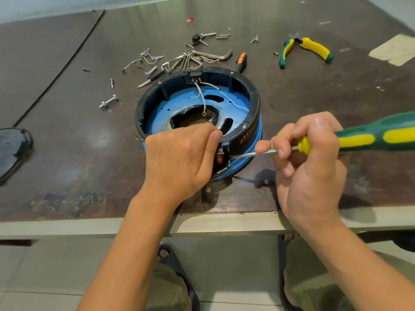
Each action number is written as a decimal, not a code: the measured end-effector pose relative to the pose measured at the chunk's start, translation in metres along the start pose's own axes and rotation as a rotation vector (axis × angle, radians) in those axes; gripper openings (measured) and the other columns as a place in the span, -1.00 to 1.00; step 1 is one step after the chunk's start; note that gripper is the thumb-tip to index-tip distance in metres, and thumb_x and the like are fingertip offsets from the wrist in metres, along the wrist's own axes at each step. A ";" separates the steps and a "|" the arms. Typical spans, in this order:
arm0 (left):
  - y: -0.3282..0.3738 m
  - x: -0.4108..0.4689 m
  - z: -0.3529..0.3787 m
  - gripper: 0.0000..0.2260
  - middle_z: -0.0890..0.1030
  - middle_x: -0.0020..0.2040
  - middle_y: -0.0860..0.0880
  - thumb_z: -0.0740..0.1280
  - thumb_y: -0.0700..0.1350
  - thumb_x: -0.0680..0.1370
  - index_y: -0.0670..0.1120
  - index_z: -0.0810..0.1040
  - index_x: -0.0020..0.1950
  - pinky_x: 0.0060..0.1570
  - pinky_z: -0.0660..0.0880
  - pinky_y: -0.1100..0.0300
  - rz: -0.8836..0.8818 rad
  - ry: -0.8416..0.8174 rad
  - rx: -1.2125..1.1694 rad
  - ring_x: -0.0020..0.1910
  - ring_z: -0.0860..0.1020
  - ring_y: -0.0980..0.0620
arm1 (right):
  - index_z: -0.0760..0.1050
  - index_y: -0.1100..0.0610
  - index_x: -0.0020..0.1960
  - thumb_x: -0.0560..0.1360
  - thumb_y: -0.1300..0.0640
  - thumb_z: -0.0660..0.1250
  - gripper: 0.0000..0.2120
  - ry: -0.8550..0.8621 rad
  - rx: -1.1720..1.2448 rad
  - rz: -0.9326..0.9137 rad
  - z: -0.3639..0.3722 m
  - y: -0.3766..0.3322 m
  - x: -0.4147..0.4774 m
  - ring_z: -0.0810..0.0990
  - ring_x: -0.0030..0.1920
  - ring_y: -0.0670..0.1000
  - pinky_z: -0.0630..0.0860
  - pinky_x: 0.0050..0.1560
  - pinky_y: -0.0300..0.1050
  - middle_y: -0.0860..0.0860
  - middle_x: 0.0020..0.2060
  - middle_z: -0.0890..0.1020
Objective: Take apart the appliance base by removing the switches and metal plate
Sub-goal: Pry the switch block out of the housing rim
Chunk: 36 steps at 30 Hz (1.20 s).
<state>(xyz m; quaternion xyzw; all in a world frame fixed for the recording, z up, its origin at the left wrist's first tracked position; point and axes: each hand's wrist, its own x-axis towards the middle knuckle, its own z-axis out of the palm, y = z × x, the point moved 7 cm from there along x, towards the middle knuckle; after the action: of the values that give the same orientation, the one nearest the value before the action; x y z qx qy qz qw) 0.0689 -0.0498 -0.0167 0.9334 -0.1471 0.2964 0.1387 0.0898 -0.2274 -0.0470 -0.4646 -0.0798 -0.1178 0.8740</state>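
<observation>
Fingers of your left hand [179,158] curl over the near rim of the appliance base [253,95], with the thumb tip at the rim just above the red rocker switch [220,157], so that hand grips the base. Your right hand [310,167] is wrapped round the green and yellow screwdriver [370,135], forefinger stretched along the steel shaft. The tip lies against the right edge of that switch, which sits in the black outer wall.

The base stands in the middle of the frame on the dark table [67,153], open side up. It is a black ring over a blue body, and the blue plate [157,111] inside has slots and a ragged central hole. At the far rim a second switch [195,75] sits in its slot. White wires [203,97] run from it across the plate, one ending in a ring terminal [204,113] over the hole.

Behind the base, toward the top centre, lies a scatter of screws and hex keys [190,58], with a small orange-handled screwdriver [241,61] just beside the far rim. Pliers [307,47] with yellow and green grips lie in the upper right. A loose bolt [109,101] lies left of the base, and a glossy black object [13,147] sits at the left edge.
</observation>
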 end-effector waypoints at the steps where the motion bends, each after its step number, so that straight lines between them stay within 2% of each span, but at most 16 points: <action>1: 0.000 0.000 0.000 -0.58 0.57 -0.34 0.04 0.06 0.02 0.71 -0.08 0.63 -0.13 -0.43 0.44 -0.07 0.002 0.002 -0.002 -0.37 0.55 -0.02 | 0.36 0.13 -0.25 0.65 0.19 0.10 -0.70 0.007 0.003 -0.005 0.000 -0.001 0.000 0.47 -0.50 -0.11 0.50 -0.17 0.09 0.02 -0.48 0.37; 4: 0.000 0.001 0.001 -0.58 0.58 -0.33 0.03 0.07 0.02 0.71 -0.09 0.63 -0.13 -0.41 0.46 -0.08 0.001 -0.002 -0.006 -0.36 0.57 -0.02 | 0.39 0.12 -0.30 0.64 0.19 0.14 -0.67 0.049 0.047 0.047 0.001 0.001 0.006 0.36 -0.50 -0.06 0.58 -0.21 0.01 0.11 -0.44 0.29; 11: 0.001 0.000 -0.001 -0.61 0.57 -0.34 0.06 0.09 0.00 0.71 -0.07 0.64 -0.13 -0.44 0.42 -0.05 0.009 0.007 0.010 -0.37 0.55 0.01 | 0.39 0.12 -0.30 0.70 0.16 0.14 -0.62 0.067 0.106 0.242 0.001 0.016 0.020 0.28 -0.53 -0.07 0.57 -0.27 -0.06 0.02 -0.49 0.34; 18: 0.003 0.000 -0.003 -0.62 0.66 -0.27 0.04 0.11 -0.01 0.70 -0.07 0.68 -0.06 -0.41 0.48 -0.07 0.011 0.037 -0.018 -0.29 0.64 -0.01 | 0.40 0.12 -0.28 0.67 0.12 0.19 -0.66 0.150 0.157 0.409 -0.003 0.034 0.029 0.16 -0.60 -0.09 0.55 -0.34 -0.13 -0.01 -0.52 0.35; 21: 0.002 0.001 -0.004 -0.63 0.66 -0.27 0.04 0.12 -0.02 0.70 -0.08 0.69 -0.07 -0.39 0.48 -0.07 0.011 0.041 -0.032 -0.28 0.65 -0.01 | 0.41 0.13 -0.30 0.68 0.14 0.19 -0.64 0.129 0.125 0.318 -0.002 0.026 0.029 0.24 -0.57 -0.08 0.54 -0.31 -0.09 0.01 -0.51 0.35; 24: 0.001 0.000 -0.003 -0.61 0.64 -0.30 0.04 0.11 -0.01 0.70 -0.08 0.67 -0.10 -0.39 0.47 -0.08 0.006 0.024 -0.032 -0.31 0.62 0.00 | 0.38 0.15 -0.29 0.69 0.20 0.16 -0.63 0.011 0.001 0.077 0.006 0.005 0.022 0.39 -0.52 -0.07 0.55 -0.28 -0.02 0.06 -0.50 0.31; 27: 0.002 0.001 -0.002 -0.60 0.60 -0.31 0.05 0.08 0.03 0.70 -0.06 0.65 -0.11 -0.39 0.45 -0.09 0.002 -0.006 -0.048 -0.31 0.59 0.02 | 0.39 0.16 -0.26 0.69 0.17 0.17 -0.66 -0.085 -0.096 -0.113 0.018 -0.013 0.009 0.39 -0.50 -0.09 0.64 -0.30 0.00 0.15 -0.48 0.29; 30: 0.004 0.002 -0.002 -0.61 0.61 -0.29 0.08 0.08 0.07 0.69 -0.01 0.65 -0.07 -0.38 0.43 -0.06 0.013 -0.018 -0.028 -0.29 0.59 0.07 | 0.41 0.19 -0.21 0.65 0.08 0.21 -0.71 -0.109 -0.199 -0.136 0.029 -0.019 0.002 0.42 -0.49 -0.09 0.69 -0.31 0.07 0.09 -0.48 0.34; 33: 0.004 0.002 0.001 -0.61 0.61 -0.27 0.07 0.06 0.05 0.70 -0.02 0.64 -0.05 -0.37 0.44 -0.06 0.010 -0.047 -0.007 -0.29 0.58 0.05 | 0.42 0.06 -0.22 0.66 -0.01 0.19 -0.70 -0.155 -0.340 -0.116 0.037 -0.023 0.000 0.47 -0.51 -0.04 0.65 -0.31 0.25 -0.01 -0.45 0.46; 36: 0.003 0.001 0.001 -0.59 0.61 -0.27 0.05 0.04 0.04 0.70 -0.03 0.64 -0.06 -0.36 0.43 -0.07 -0.004 -0.048 0.011 -0.28 0.58 0.04 | 0.43 0.08 -0.17 0.67 -0.01 0.23 -0.72 -0.146 -0.351 -0.020 0.034 -0.021 0.002 0.50 -0.52 0.02 0.64 -0.29 0.17 0.00 -0.40 0.51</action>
<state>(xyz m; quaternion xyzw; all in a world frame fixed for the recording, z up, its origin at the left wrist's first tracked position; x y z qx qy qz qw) 0.0690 -0.0535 -0.0158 0.9413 -0.1470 0.2744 0.1306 0.0845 -0.2106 -0.0114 -0.6165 -0.1257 -0.1046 0.7702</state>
